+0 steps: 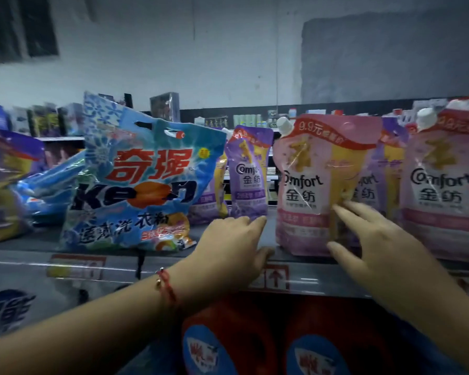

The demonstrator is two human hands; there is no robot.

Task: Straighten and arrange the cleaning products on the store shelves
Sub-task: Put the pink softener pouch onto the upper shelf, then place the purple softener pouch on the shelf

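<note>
A pink Comfort softener pouch [320,185] stands upright on the top shelf [157,255] right of centre. My right hand [374,239] has straight spread fingers touching its lower right front. My left hand [228,244] lies open on the shelf edge, fingertips by the base of a small purple Comfort pouch [248,171] set further back. A blue Keon washing powder bag [136,185] leans at centre left. Another pink Comfort pouch [444,190] stands at the right, with a purple pouch [374,182] behind the gap.
More purple and blue bags [38,185] lie slumped at the far left. Price tags [76,266] run along the shelf's front rail. Red detergent bottles [228,342] stand on the shelf below. Shelves with small goods [228,121] show in the background.
</note>
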